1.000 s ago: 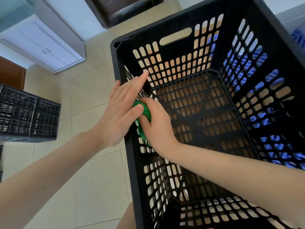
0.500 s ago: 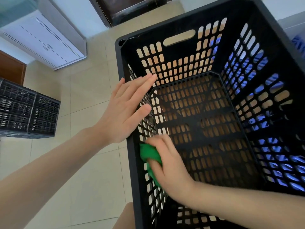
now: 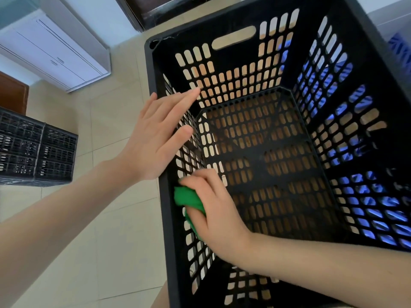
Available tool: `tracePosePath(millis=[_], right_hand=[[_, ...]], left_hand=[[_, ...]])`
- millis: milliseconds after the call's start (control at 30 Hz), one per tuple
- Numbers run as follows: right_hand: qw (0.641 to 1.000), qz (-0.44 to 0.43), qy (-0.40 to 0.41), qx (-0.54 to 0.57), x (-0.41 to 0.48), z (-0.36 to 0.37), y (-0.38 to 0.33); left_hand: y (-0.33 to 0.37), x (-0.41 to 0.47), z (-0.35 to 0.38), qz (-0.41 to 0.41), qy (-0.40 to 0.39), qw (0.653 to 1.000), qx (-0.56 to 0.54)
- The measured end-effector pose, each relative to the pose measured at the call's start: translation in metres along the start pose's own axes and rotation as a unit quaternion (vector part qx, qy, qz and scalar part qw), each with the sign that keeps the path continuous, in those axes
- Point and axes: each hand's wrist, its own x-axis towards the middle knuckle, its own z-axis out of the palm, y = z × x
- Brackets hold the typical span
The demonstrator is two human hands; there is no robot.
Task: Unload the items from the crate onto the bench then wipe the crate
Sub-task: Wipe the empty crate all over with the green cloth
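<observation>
A large black perforated crate [image 3: 360,70] fills the right of the view, with nothing inside it. My left hand [image 3: 155,138] lies flat with straight fingers over the crate's left rim, pressing on its left wall. Inside the crate, my right hand [image 3: 215,214] grips a bunched green cloth [image 3: 188,200] against the inner face of that left wall, just below the left hand.
A stack of black crates [image 3: 37,150] stands on the tiled floor [image 3: 106,230] at the left. A white cabinet [image 3: 55,47] sits at the upper left. Something blue [image 3: 398,43] shows beyond the crate's right wall.
My right hand with the green cloth has slid along the left inner wall towards me, from under the left hand's fingers to below the palm. The left hand stays on the rim.
</observation>
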Motion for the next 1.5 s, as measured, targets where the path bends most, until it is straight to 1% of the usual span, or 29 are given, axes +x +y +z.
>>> tracePosePath(millis=[67,133,167,233,267,333,400,467,533,633,700,833,933,1033,1100,1167,1200,1267,1300,1367,1433,1500], right_hand=[[0.999,-0.025,-0.022,-0.025,-0.011,0.0,0.008],[0.996,-0.019,-0.058,-0.064,-0.021,0.0,0.027],[0.993,0.007,-0.085,-0.084,-0.025,0.0,0.038],[0.981,0.097,-0.132,-0.108,-0.031,0.003,0.06],[0.973,0.144,-0.141,-0.108,-0.031,0.005,0.07],[0.962,0.219,-0.135,-0.088,-0.026,0.01,0.086],[0.95,0.268,-0.137,-0.082,-0.016,0.013,0.099],[0.939,0.299,-0.14,-0.091,-0.009,0.016,0.11],[0.934,0.326,-0.12,-0.088,-0.007,0.019,0.113],[0.932,0.346,-0.093,-0.05,-0.008,0.02,0.101],[0.94,0.333,-0.075,-0.01,-0.009,0.014,0.086],[0.958,0.278,-0.053,0.049,-0.014,-0.002,0.038],[0.975,0.2,-0.061,0.077,-0.025,-0.01,0.003],[0.99,0.095,-0.091,0.05,-0.033,-0.016,-0.007],[0.992,0.041,-0.117,0.002,-0.033,-0.017,0.002],[0.988,0.009,-0.14,-0.062,-0.034,-0.014,0.02],[0.985,0.012,-0.152,-0.087,-0.036,-0.012,0.032],[0.977,0.067,-0.17,-0.107,-0.04,-0.007,0.059],[0.971,0.119,-0.179,-0.106,-0.043,-0.005,0.072],[0.943,0.249,-0.199,-0.097,-0.046,-0.001,0.095],[0.916,0.343,-0.186,-0.094,-0.045,0.006,0.11],[0.906,0.391,-0.146,-0.07,-0.039,0.016,0.113]], left_hand=[[0.001,0.0,-0.001,-0.003,0.0,1.0,-0.001],[0.002,0.0,-0.001,-0.004,-0.001,1.0,-0.002],[0.002,0.0,-0.001,-0.006,0.0,1.0,-0.003],[0.003,0.001,-0.001,-0.01,0.002,1.0,-0.004],[0.003,0.001,-0.001,-0.011,0.002,1.0,-0.005],[0.003,0.001,-0.001,-0.011,0.003,1.0,-0.007],[0.003,0.002,-0.001,-0.013,0.001,1.0,-0.008],[0.003,0.002,-0.002,-0.015,-0.002,1.0,-0.005],[0.004,0.002,-0.002,-0.016,-0.006,1.0,-0.006],[0.005,0.001,-0.002,-0.019,-0.004,1.0,-0.012],[0.005,0.001,-0.002,-0.018,-0.002,1.0,-0.013],[0.004,0.001,-0.002,-0.013,0.0,1.0,-0.008],[0.003,0.0,-0.002,-0.01,-0.001,1.0,-0.005],[0.001,-0.001,-0.001,0.001,-0.003,1.0,0.003],[0.0,-0.002,-0.001,0.009,-0.005,1.0,0.016],[-0.001,-0.002,-0.003,0.02,-0.018,0.999,0.028],[0.001,-0.003,-0.005,0.031,-0.03,0.999,0.034],[0.008,-0.006,-0.008,0.069,-0.064,0.995,0.042],[0.014,-0.011,-0.009,0.091,-0.082,0.991,0.048],[0.023,-0.026,-0.008,0.124,-0.111,0.983,0.072],[0.028,-0.041,-0.006,0.129,-0.123,0.98,0.087],[0.031,-0.046,-0.005,0.103,-0.122,0.983,0.09]])
